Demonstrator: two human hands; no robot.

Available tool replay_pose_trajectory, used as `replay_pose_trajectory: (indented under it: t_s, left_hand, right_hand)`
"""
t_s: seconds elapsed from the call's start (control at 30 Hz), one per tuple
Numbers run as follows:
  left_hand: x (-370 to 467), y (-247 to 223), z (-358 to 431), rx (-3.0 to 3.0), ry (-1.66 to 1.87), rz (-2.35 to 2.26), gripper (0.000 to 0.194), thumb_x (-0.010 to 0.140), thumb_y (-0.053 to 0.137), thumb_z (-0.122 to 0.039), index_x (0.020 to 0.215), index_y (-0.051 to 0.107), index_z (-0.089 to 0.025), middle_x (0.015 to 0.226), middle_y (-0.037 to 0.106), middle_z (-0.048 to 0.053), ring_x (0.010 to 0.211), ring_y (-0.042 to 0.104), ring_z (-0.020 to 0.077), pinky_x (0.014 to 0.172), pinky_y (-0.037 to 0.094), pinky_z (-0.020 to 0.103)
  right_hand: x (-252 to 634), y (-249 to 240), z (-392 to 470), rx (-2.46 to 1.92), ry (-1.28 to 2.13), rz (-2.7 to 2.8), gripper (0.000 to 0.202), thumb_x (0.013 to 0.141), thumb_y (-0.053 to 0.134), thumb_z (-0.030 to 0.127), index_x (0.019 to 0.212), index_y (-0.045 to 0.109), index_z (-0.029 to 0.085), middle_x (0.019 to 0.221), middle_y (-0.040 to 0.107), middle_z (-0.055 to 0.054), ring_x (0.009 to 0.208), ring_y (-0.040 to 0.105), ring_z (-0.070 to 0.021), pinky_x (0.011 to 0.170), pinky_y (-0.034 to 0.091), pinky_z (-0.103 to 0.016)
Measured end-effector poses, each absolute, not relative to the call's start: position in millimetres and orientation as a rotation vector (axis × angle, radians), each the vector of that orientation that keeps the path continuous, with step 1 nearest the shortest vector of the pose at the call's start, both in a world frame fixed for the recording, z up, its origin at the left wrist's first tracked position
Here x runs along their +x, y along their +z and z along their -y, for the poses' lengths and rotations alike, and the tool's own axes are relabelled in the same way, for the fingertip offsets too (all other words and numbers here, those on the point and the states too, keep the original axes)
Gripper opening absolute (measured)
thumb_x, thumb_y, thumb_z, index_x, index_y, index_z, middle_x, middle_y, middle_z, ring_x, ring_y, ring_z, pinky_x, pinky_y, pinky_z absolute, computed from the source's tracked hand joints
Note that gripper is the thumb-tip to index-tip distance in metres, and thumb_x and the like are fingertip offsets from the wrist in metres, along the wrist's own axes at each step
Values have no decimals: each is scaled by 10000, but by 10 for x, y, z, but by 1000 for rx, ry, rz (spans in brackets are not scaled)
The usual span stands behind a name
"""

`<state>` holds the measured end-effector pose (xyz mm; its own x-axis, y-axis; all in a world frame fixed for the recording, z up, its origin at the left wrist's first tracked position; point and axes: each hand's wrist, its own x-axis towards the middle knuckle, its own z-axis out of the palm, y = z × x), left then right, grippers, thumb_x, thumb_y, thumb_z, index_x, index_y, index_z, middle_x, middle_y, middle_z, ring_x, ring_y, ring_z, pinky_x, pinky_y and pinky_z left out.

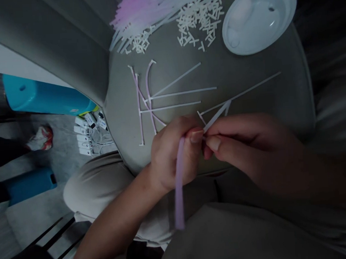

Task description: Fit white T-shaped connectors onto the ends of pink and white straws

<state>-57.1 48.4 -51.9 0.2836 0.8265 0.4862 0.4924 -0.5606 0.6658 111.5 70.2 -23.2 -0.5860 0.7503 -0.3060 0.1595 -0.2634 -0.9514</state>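
Note:
My left hand (180,152) is closed round a thin pink tube (179,192), whose free end hangs toward my lap. Its thumb tip meets the fingertips of my right hand (245,146), which is closed in a pinch. What the right fingers grip is hidden. From between the hands a whitish tube (218,116) points up and away, with a small white piece at its far end. Just beyond, on the grey seat (257,115), lies a T-shaped piece with a long pale tube (247,91). Left of it are several joined pink and white tubes (150,103).
At the seat's back lie a heap of pink and white tubes (149,9) and a pile of small white T-shaped connectors (201,19). A white oval basin (258,40) is at the right. White boxes with cables (85,139) and blue containers (46,95) are on the left.

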Motion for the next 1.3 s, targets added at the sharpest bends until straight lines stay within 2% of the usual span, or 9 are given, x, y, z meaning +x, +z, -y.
replay_pose_trajectory:
  t_s: [0.2, 0.5, 0.77, 1.0, 1.3]
  left_hand:
    - [-562, -500, -503, 2187, 1221, -1162, 229, 1060, 414, -235, 859, 518, -203, 616, 562, -38, 515, 554, 69, 473, 425, 196]
    - [-585, -528, -472, 2216, 1157, -1214, 311, 1090, 361, -268, 830, 515, -196, 621, 547, -34, 534, 534, 71, 502, 419, 205]
    - [-581, -532, -466, 2195, 1167, -1231, 343, 1081, 393, -283, 767, 506, -200, 631, 576, -21, 540, 542, 82, 501, 417, 222]
    - [-601, -526, -475, 2232, 1123, -1188, 302, 1086, 370, -260, 820, 503, -204, 621, 564, -32, 536, 545, 82, 511, 423, 221]
    - [-602, -510, -464, 2253, 1068, -1219, 329, 1091, 355, -263, 792, 478, -205, 613, 554, -33, 538, 542, 83, 516, 435, 215]
  right_hand:
    - [1063, -261, -679, -1026, 1961, 1443, 274, 822, 462, 133, 565, 409, 208, 550, 391, 51, 541, 390, -71, 455, 297, -213]
    - [1036, -294, -666, -1016, 1966, 1335, 247, 820, 482, 118, 586, 496, 195, 538, 400, 74, 504, 341, -52, 446, 299, -198]
    - [1035, -292, -644, -1027, 1989, 1296, 257, 826, 495, 97, 587, 512, 189, 522, 379, 83, 484, 325, -43, 455, 300, -198]
    - [1045, -301, -638, -1039, 2005, 1282, 251, 834, 504, 106, 598, 528, 186, 516, 379, 89, 469, 312, -40, 464, 312, -207]
    - [1046, -307, -620, -1056, 2035, 1272, 269, 858, 505, 140, 594, 494, 192, 537, 368, 71, 501, 328, -51, 434, 267, -202]
